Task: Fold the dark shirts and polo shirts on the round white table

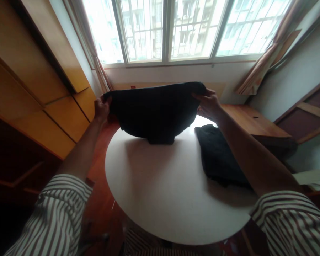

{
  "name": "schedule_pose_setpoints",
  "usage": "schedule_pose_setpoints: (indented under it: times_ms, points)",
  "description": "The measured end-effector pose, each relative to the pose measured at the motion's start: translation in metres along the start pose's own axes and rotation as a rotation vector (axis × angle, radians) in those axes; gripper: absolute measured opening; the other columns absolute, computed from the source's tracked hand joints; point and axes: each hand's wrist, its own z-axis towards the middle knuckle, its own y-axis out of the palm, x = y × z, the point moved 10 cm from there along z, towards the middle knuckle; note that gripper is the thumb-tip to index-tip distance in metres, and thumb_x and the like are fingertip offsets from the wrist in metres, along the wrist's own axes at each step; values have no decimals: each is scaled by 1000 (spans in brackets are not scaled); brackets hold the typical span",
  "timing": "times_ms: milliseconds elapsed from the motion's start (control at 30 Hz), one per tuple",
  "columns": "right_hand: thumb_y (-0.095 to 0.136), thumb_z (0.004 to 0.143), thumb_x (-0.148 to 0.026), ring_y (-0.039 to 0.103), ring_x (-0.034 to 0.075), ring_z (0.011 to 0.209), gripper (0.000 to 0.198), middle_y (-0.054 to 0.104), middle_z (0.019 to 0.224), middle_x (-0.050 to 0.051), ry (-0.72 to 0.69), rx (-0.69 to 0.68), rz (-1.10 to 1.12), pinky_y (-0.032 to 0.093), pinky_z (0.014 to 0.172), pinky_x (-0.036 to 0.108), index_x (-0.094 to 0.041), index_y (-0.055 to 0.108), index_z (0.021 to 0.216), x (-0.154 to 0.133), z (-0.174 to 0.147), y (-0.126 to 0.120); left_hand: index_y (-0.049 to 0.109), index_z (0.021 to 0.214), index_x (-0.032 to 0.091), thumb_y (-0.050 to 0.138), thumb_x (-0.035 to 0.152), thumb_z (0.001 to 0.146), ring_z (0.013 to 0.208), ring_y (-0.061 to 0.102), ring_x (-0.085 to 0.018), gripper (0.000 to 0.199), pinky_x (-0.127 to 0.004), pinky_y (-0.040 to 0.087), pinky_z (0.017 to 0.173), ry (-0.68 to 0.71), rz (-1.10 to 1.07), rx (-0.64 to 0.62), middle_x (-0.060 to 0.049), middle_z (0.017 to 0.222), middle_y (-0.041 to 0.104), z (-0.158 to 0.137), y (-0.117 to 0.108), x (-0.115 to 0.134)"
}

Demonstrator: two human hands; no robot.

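A wide window (186, 30) fills the far wall, bright with daylight, and curtains (266, 60) hang at its right and left ends. Tall wooden cupboards (40, 78) run along the left side of the room. On the right, a wooden bench (252, 121) stands under the window corner, with a dark framed panel beyond it against the right wall.

In the middle stands a round white table (162, 199), its near edge close to the person. Above its far part hangs a dark cloth (156, 112), stretched wide between the two hands. Its top edge runs level from hand to hand, and its bottom sags down so that the lowest fold touches the table top or hangs just above it; which of the two cannot be told. A second dark cloth (218, 156), folded flat, lies on the right part of the table, partly hidden behind the right forearm.

The left hand (101, 108) is closed on the left top corner of the hanging cloth, fingers curled over the edge. The right hand (209, 105) pinches the right top corner, thumb on the near side and fingers wrapped round the fabric. Both arms reach forward, with striped sleeves (58, 213) pushed up above the elbows.
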Motion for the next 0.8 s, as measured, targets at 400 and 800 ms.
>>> schedule_pose_setpoints:
  times_ms: [400, 800]
  points:
    - [56, 80, -13, 71, 24, 99, 31, 76, 108, 10, 74, -1001, -601, 54, 91, 34, -17, 78, 102, -7, -261, 18, 72, 81, 20, 59, 20, 77, 104, 67, -24, 13, -37, 53, 94, 199, 330, -745, -6, 90, 74, -253, -59, 29]
    - [60, 86, -30, 70, 27, 96, 40, 73, 109, 16, 356, -606, -929, 54, 88, 34, -10, 70, 120, 87, -168, 15, 74, 102, 16, 47, 32, 86, 95, 70, -22, 35, -30, 55, 89, -105, 594, -663, -8, 102, 75, -193, 8, -57]
